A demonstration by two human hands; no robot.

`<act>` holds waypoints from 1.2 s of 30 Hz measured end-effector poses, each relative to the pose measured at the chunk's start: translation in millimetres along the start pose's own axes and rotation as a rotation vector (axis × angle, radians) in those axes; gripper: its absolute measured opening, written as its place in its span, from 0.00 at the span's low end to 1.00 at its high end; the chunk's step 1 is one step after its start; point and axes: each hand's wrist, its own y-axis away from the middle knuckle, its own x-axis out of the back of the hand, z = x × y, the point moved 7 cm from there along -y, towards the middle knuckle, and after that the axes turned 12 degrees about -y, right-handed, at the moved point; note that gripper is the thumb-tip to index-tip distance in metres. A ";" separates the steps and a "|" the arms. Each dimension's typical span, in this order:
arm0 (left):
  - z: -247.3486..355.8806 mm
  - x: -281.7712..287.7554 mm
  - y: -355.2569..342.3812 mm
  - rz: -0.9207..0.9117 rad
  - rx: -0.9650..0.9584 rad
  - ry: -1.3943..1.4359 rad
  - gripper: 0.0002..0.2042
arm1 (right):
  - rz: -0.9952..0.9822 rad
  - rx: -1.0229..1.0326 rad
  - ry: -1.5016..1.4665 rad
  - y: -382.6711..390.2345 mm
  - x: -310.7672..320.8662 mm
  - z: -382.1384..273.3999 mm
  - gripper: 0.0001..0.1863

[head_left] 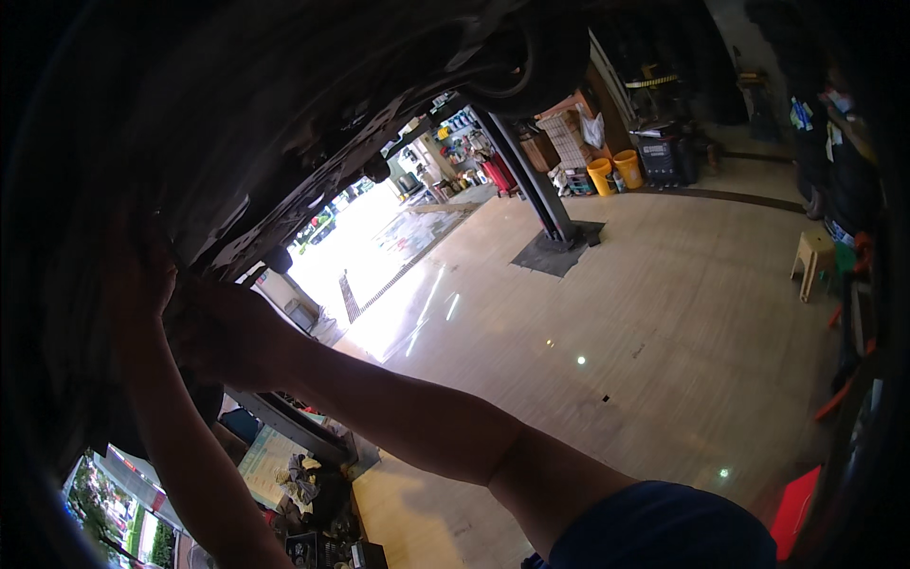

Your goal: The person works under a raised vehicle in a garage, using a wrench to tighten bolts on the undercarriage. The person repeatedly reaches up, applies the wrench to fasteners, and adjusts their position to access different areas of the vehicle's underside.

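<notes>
Both my arms reach up from the lower edge to the dark underside of a raised car [313, 114], on the left of the head view. My left hand [147, 270] is high up against shadowed parts there, its fingertips lost in the dark. My right hand [223, 327] is just below and right of it, close to the same parts. Its fingers are too dark to make out, and I cannot tell what either hand holds.
Lift posts [531, 180] stand ahead and lower left, on a tiled floor [616, 313]. Yellow buckets [599, 176], black bins and shelves line the back. A plastic stool [815, 251] and dark stacked items stand right. Crates [313, 550] and rags [301, 484] lie lower left.
</notes>
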 end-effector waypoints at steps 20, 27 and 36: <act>19.5 -26.8 47.0 0.034 -0.056 -0.083 0.10 | -0.180 0.450 2.715 12.6 -70.6 -53.2 0.12; 26.8 -21.5 40.2 0.089 -0.224 -0.807 0.10 | -0.010 -0.181 1.904 -10.1 -48.8 -66.8 0.12; 22.1 -25.9 32.7 -0.177 -0.196 -0.173 0.09 | -0.007 0.111 3.038 -3.6 -102.4 -19.4 0.09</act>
